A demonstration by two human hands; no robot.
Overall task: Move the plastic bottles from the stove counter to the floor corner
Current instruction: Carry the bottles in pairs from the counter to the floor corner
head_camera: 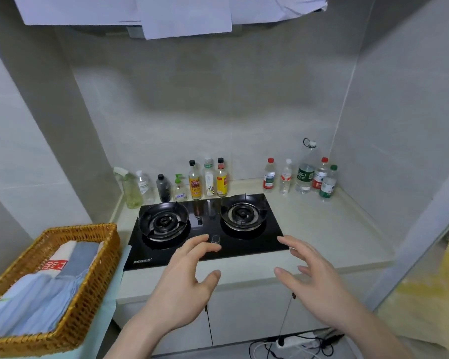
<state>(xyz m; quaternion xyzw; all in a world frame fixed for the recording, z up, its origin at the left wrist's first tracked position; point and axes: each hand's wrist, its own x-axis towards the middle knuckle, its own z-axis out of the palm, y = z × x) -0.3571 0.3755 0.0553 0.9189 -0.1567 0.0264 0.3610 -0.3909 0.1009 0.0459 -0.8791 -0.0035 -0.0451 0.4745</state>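
the clear plastic water bottles stand upright in a cluster at the far right corner of the pale worktop, beyond and right of both hands. the right hand is nearer; the left hand hovers too, both with fingers spread, holding nothing.

The counter beyond both hands bears a stove, condiment bottles behind it, water bottles far right.

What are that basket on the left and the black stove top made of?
Basket: looks like woven wicker or rattan, golden brown, with visible plaited strands. Stove top: probably glossy black glass, since bottles mirror in it; it could be polished enamel.
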